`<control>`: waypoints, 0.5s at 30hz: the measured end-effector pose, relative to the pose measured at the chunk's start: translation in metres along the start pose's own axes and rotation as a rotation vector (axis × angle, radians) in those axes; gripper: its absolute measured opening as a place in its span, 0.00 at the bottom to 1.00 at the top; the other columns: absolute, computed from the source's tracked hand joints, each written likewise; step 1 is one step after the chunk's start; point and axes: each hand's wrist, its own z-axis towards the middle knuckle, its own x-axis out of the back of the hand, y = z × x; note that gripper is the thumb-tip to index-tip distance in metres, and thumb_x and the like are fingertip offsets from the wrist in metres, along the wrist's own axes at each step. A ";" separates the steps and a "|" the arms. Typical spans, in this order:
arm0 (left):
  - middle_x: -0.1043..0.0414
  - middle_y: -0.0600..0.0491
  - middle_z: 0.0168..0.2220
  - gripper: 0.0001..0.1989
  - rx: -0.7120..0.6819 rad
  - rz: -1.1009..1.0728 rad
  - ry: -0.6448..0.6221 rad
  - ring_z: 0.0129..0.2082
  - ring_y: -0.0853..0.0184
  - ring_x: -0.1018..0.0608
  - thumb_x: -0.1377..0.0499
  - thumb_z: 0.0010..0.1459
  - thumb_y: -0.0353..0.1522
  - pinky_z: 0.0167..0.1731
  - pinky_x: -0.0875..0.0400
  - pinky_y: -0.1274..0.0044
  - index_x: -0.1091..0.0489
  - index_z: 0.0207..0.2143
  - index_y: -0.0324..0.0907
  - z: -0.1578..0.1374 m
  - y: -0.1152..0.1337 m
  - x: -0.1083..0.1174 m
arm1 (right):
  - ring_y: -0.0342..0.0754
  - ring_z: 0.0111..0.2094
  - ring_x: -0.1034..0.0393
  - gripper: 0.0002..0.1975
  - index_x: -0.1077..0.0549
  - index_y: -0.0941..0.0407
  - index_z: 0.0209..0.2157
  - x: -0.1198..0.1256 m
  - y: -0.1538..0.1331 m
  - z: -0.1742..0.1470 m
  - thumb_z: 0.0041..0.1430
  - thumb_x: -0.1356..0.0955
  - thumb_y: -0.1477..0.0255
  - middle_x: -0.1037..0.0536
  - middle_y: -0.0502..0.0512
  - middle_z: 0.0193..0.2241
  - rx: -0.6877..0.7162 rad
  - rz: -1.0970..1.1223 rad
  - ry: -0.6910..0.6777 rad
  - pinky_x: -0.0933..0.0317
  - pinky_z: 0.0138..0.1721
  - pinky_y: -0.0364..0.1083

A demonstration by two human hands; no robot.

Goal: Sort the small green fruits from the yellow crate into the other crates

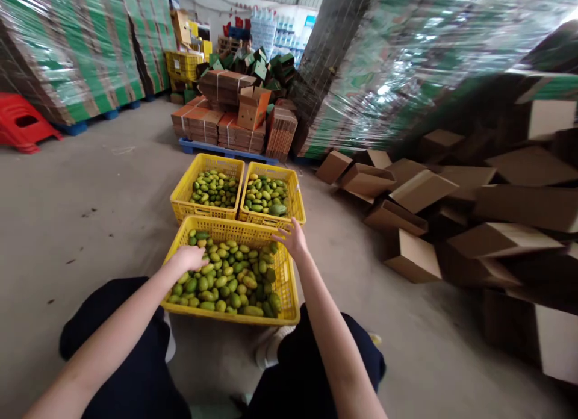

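Note:
A yellow plastic crate (295, 289) full of green and yellow mangoes (232, 280) stands on the floor between my knees. My left hand (192, 258) reaches over its left side, fingers pointing inward just over the fruit; whether they touch any mango I cannot tell. Above the crate's far right corner, my right hand (294, 239) is raised with the fingers spread and nothing in them. Directly behind stand two smaller-looking yellow crates, one on the left (180, 196) and one on the right (297, 196), both holding similar mangoes.
Loose open cardboard boxes (424, 190) are heaped on the right. Beyond the crates, bundled flat cartons (239, 130) sit on a blue pallet (217, 149). Film-wrapped stacks stand at left (90, 46) and right (383, 64). A red plastic stool (22, 124) is at far left.

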 end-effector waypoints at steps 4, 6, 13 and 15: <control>0.30 0.30 0.55 0.27 -0.014 -0.005 -0.047 0.53 0.42 0.26 0.45 0.59 0.40 0.50 0.35 0.60 0.31 0.57 0.35 0.000 0.001 0.000 | 0.47 0.30 0.28 0.10 0.29 0.54 0.33 0.006 0.029 0.011 0.48 0.30 0.66 0.26 0.51 0.30 -0.117 -0.307 -0.045 0.28 0.29 0.48; 0.32 0.31 0.57 0.28 -0.023 -0.010 -0.072 0.55 0.43 0.27 0.46 0.60 0.40 0.52 0.36 0.61 0.33 0.59 0.35 0.000 0.002 0.000 | 0.49 0.33 0.27 0.07 0.28 0.55 0.30 0.007 0.054 0.007 0.47 0.28 0.70 0.25 0.52 0.29 -0.162 -0.467 -0.099 0.29 0.33 0.48; 0.32 0.33 0.57 0.26 -0.051 0.038 -0.064 0.55 0.42 0.28 0.47 0.61 0.38 0.53 0.38 0.59 0.34 0.59 0.38 -0.005 0.011 -0.004 | 0.47 0.40 0.27 0.10 0.27 0.60 0.42 0.040 0.132 -0.024 0.63 0.32 0.67 0.24 0.55 0.41 -0.266 -1.009 -0.174 0.30 0.41 0.50; 0.31 0.33 0.57 0.25 -0.073 0.023 -0.051 0.55 0.42 0.28 0.46 0.61 0.37 0.53 0.39 0.59 0.34 0.59 0.38 -0.008 0.015 -0.006 | 0.49 0.43 0.27 0.13 0.28 0.59 0.46 0.047 0.147 -0.032 0.64 0.32 0.66 0.25 0.57 0.45 -0.293 -1.142 -0.163 0.30 0.43 0.52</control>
